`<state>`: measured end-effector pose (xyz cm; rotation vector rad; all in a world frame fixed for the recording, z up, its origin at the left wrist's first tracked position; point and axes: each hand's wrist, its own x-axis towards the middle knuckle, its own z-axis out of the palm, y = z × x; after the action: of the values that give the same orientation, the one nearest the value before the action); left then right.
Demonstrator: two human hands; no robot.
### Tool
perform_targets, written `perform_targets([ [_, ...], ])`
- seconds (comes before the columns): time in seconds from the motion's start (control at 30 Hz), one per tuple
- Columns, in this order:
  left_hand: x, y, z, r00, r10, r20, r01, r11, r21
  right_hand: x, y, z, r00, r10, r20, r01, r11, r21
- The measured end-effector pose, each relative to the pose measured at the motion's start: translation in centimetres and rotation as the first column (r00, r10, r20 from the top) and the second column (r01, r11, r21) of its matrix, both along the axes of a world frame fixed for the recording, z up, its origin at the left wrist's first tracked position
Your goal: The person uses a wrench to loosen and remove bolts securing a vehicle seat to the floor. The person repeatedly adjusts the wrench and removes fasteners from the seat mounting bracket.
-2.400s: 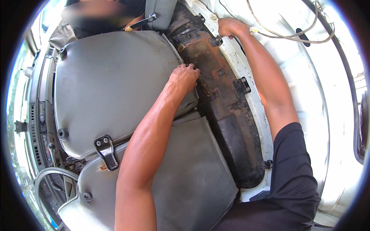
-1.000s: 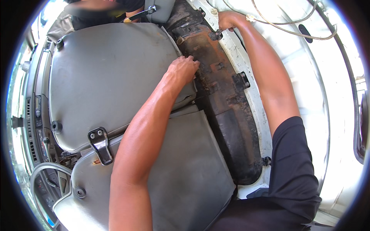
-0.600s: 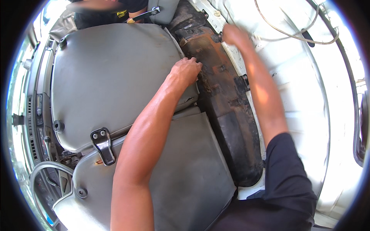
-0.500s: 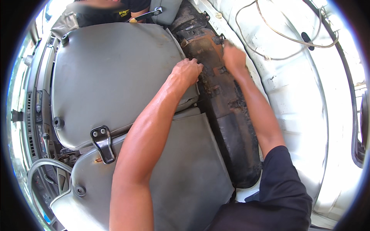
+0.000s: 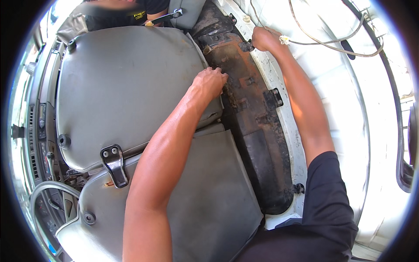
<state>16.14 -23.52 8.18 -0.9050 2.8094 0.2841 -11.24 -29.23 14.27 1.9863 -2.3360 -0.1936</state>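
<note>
My left hand is at the right edge of a tipped-up grey seat cushion, its fingers curled over that edge. My right hand is closed at the white metal ledge, right beside a black bracket. Its fingertips are turned away, so whatever they hold is hidden. Between the cushion and the ledge lies a long dark, rust-stained panel. A second grey cushion lies nearer, partly behind my left forearm.
More black brackets line the ledge. A loose cable loops over the white floor at the right. A black metal hinge sits between the cushions. A steering wheel stands at the left. Another person is at the top.
My right hand has moved up and right from the dark panel's edge onto the white ledge, uncovering the ledge and brackets below. The cable has shifted. My left hand stays at the cushion edge.
</note>
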Motion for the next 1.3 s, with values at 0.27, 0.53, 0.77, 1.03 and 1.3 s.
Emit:
perform_targets([
  [0.27, 0.0, 0.2, -0.1, 1.0, 0.009, 0.008, -0.009, 1.0, -0.004, 0.3, -3.3, 1.2, 1.0, 0.021, 0.018, -0.023, 0.988, 0.151],
  [0.53, 0.5, 0.3, -0.1, 1.0, 0.012, 0.012, -0.012, 1.0, 0.005, -0.6, -3.4, 0.7, 0.988, 0.066, 0.137, -0.071, 0.997, 0.035],
  [0.77, 0.3, 0.1, -0.4, 1.0, 0.001, -0.012, -0.001, 1.0, -0.007, -1.2, -4.3, 0.5, 0.99, 0.032, 0.14, -0.047, 0.993, 0.108],
  [1.03, 1.8, -0.2, -1.2, 1.0, 0.016, 0.011, -0.016, 1.0, 0.023, 2.9, -0.1, -3.2, 0.988, 0.05, 0.147, -0.031, 0.991, -0.132],
  [1.3, 0.4, 0.0, 0.2, 1.0, 0.012, 0.007, -0.012, 1.0, 0.01, 5.2, 9.4, -6.8, 0.974, -0.148, 0.173, 0.195, 0.936, -0.293],
])
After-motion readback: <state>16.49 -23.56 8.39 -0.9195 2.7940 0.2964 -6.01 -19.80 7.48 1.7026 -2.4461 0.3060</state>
